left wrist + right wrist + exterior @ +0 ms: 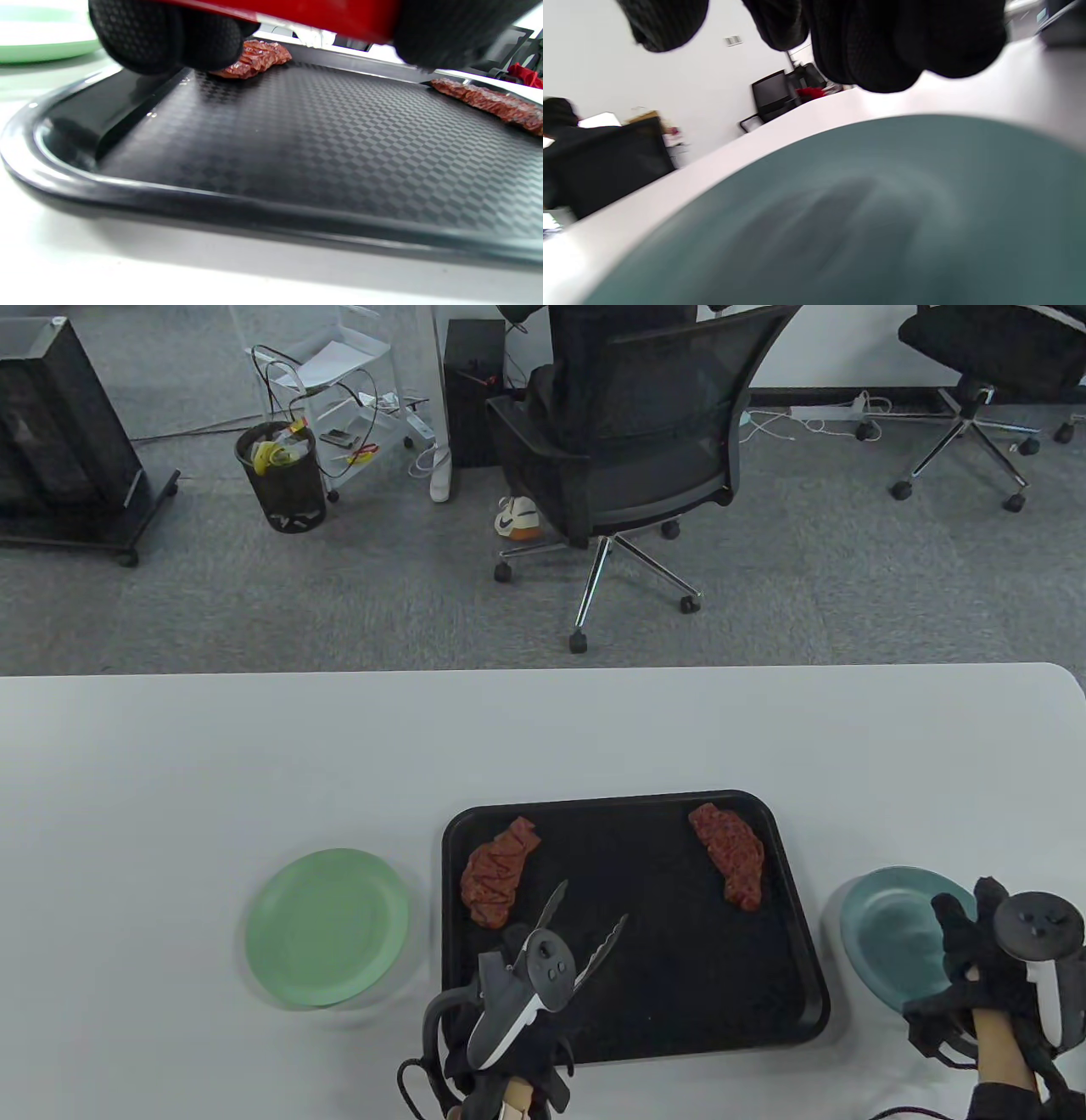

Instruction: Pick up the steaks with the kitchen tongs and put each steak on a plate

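Observation:
Two red-brown steaks lie on the black tray (797,950), the left steak (499,869) near its far left corner and the right steak (728,853) near its far right. My left hand (512,943) grips the tongs (585,929) by their red handle (318,12). The metal arms are spread over the tray's near left part, their tips just right of the left steak and touching nothing. My right hand (976,937) hovers over the right part of the teal plate (887,937), fingers (882,42) loosely curled and holding nothing. The green plate (327,929) sits left of the tray.
Both plates stand on the white table (543,729), one on each side of the tray. Beyond the far edge are an office chair (628,466) with a person seated past it, a waste bin (282,479) and grey carpet.

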### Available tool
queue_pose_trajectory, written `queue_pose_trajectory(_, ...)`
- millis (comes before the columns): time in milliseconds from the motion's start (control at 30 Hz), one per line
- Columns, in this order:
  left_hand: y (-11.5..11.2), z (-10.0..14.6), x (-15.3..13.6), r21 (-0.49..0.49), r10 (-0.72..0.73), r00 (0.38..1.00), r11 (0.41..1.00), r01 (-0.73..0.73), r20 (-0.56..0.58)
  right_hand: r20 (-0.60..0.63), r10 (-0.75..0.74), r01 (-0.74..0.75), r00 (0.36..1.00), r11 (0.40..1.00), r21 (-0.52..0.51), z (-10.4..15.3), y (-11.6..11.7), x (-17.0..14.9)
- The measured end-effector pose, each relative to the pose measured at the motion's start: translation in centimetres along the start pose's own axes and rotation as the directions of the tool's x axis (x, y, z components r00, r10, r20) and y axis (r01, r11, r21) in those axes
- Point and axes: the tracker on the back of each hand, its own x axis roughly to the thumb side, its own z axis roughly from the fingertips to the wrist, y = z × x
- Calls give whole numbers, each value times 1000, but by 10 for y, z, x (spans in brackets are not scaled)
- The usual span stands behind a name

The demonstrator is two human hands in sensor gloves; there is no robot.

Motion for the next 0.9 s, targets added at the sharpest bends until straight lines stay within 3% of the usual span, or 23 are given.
queue_pose_trajectory(267,0,-1,2,-11,7,1000,1000,-7,12,-133,300,-297,945,954,43,-11,23,-25)
queue_pose_trajectory(400,0,-1,3,-23,9,1000,1000,-8,15,-128,301,-288,945,951,114,-13,33,-29)
queue_pose_trajectory(600,1,-1,1,-36,41,999,999,-41,10,-84,433,-426,897,900,91,-9,41,-16)
queue_pose_trajectory(667,1,-1,0,-40,47,999,998,-47,7,-80,400,-391,913,914,111,-7,41,-15)
queue_pose_trajectory(900,3,1,-3,-34,65,998,997,-65,2,-156,60,-34,986,986,160,-4,25,-22)
